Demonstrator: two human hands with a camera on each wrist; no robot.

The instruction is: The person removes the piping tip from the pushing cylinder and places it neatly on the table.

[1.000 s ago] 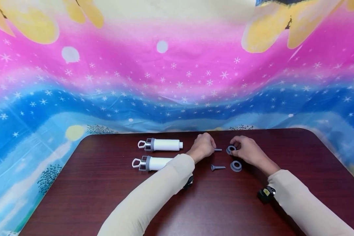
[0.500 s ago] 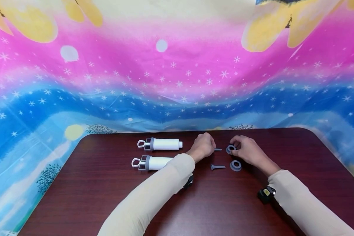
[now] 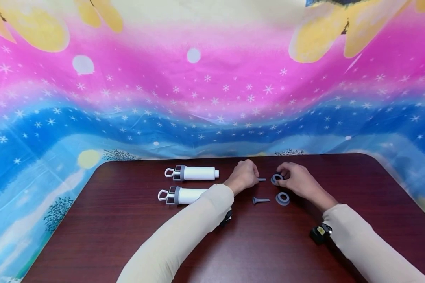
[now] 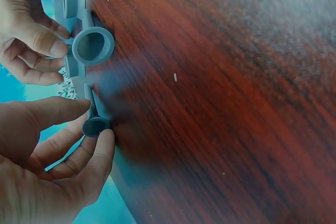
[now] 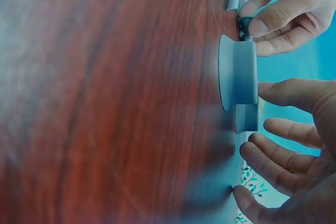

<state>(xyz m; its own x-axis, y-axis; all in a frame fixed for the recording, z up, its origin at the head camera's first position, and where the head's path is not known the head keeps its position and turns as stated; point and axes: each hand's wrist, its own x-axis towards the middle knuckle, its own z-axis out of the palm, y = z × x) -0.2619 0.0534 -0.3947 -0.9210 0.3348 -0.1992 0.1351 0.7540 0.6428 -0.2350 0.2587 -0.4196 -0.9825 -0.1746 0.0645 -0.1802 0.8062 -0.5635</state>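
In the head view my left hand (image 3: 243,175) pinches a small grey funnel-shaped piece (image 3: 262,179) at the back of the table, stem pointing right. Its flared end (image 4: 96,125) shows between thumb and finger in the left wrist view. My right hand (image 3: 298,180) holds a grey flanged ring (image 3: 273,181) just right of that stem, thumb on the near side and fingers on the far side. Nearer to me lie a matching funnel piece (image 3: 261,200) and a second flanged ring (image 3: 282,204), both untouched. The second ring (image 5: 239,72) partly covers the held one in the right wrist view.
Left of the hands, two white syringe-like cylinders (image 3: 200,173) with grey collars and loop handles lie side by side; my left sleeve (image 3: 184,232) covers part of the nearer one. The dark red wood table (image 3: 92,228) ends at a patterned cloth (image 3: 212,98) behind.
Both hands stay nearly in place on the funnel piece and the ring. Only a very slight shift of the whole head view shows.
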